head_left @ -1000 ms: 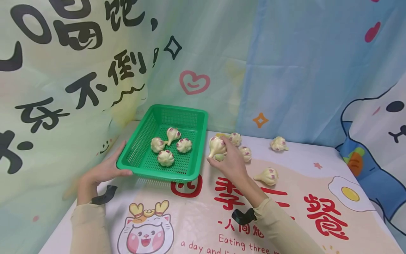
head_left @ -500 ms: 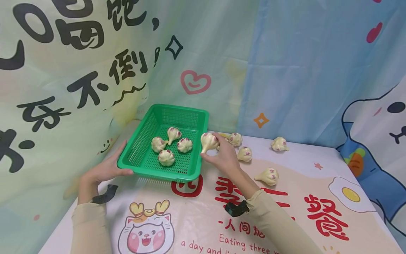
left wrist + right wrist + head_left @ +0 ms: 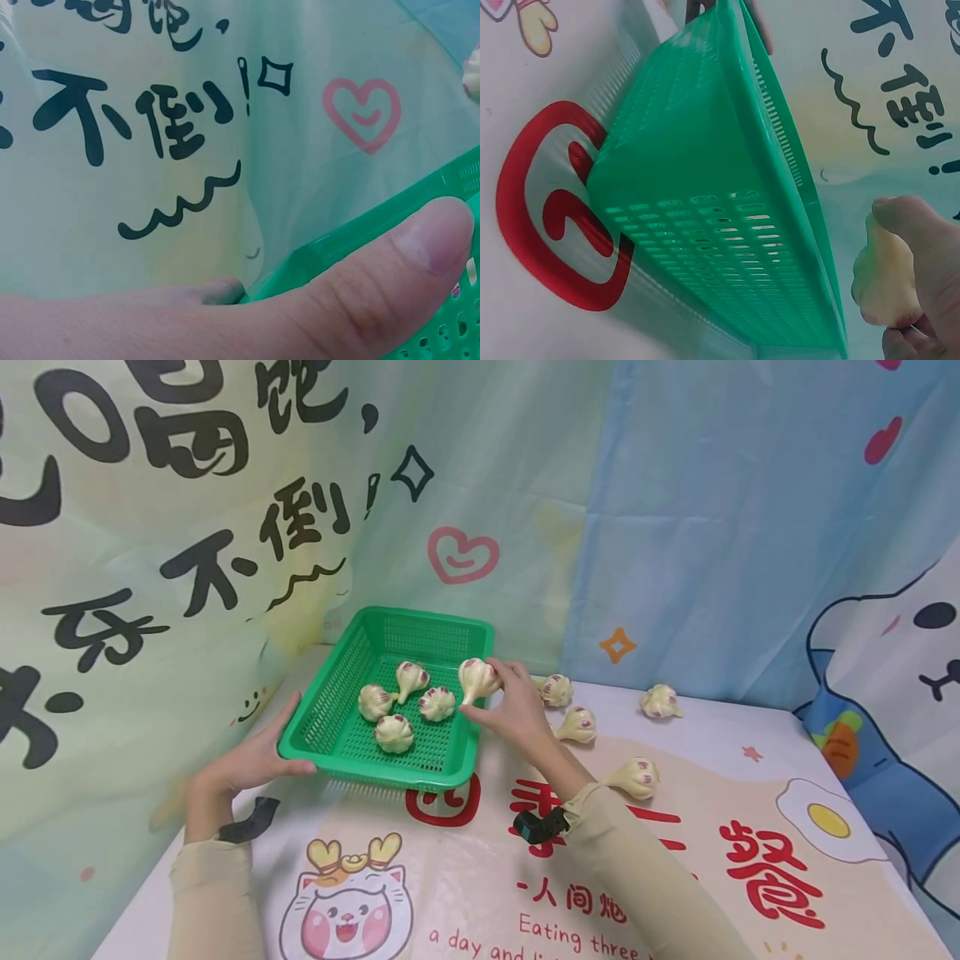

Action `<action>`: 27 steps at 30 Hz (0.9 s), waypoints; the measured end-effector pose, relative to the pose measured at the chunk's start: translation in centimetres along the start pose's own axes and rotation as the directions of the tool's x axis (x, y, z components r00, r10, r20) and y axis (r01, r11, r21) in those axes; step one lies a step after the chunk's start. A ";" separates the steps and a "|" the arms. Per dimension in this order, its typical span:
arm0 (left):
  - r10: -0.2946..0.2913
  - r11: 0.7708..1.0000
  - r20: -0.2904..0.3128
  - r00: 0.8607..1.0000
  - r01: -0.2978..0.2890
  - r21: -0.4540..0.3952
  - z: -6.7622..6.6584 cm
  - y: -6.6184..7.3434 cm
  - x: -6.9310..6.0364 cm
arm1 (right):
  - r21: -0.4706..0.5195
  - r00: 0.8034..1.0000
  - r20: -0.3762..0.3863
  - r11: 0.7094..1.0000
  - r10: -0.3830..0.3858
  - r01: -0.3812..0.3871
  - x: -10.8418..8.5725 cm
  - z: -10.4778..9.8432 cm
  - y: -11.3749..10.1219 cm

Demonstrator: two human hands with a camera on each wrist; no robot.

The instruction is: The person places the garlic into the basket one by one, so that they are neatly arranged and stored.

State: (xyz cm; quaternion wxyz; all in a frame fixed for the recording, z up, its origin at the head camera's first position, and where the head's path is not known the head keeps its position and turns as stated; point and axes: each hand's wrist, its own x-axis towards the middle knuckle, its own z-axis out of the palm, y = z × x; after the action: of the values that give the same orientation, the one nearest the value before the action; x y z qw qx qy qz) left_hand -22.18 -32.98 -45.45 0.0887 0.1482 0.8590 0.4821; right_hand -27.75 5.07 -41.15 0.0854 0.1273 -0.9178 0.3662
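Observation:
A green perforated plastic basket (image 3: pixel 375 774) stands tilted on the table, with several garlic bulbs (image 3: pixel 393 733) inside. My left hand (image 3: pixel 243 764) grips its near left corner. In the left wrist view, the thumb of that left hand (image 3: pixel 337 300) lies across the basket's rim (image 3: pixel 360 225). My right hand (image 3: pixel 522 714) pinches a garlic bulb (image 3: pixel 477 679), stem pointing down, over the right rim. The right wrist view shows this bulb (image 3: pixel 889 277) between thumb and fingers, above and apart from the basket wall (image 3: pixel 667 172).
Several more garlic bulbs lie on the printed tablecloth to the right: one by the back wall (image 3: pixel 557 690), one near my wrist (image 3: pixel 577 725), one farther forward (image 3: pixel 636 777), one at the back right (image 3: pixel 662 701). Printed curtains stand behind and to the left.
My right hand has moved left and slightly up, carrying the garlic bulb from above the table to the basket's right rim. My left hand and the basket have stayed in place.

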 end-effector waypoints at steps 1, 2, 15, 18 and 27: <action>0.003 1.000 -0.001 1.000 -0.003 0.002 0.0 0.0 0.0 | 0.005 1.000 0.006 1.000 0.010 -0.010 0.2 0.1 0.0; 0.004 1.000 -0.001 1.000 -0.004 0.004 0.0 0.0 0.1 | 0.013 1.000 0.011 1.000 0.020 -0.020 0.3 0.1 0.1; -0.002 1.000 -0.004 1.000 0.002 -0.002 -0.1 0.2 -0.1 | 0.133 0.997 0.065 0.990 0.034 -0.042 2.9 1.1 0.0; -0.003 1.000 -0.005 1.000 0.003 -0.002 -0.1 0.2 -0.1 | 0.157 0.997 0.064 0.987 0.034 -0.044 3.3 1.5 -0.2; 0.007 1.000 -0.005 1.000 -0.007 -0.017 0.0 0.0 0.0 | 0.151 0.995 0.071 0.985 0.069 -0.079 4.7 3.0 -0.9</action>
State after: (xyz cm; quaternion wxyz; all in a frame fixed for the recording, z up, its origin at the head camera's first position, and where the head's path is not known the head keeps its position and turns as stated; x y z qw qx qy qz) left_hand -22.16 -33.04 -45.45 0.0861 0.1495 0.8546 0.4899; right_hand -32.17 1.60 -41.52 0.0315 0.1110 -0.8934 0.4342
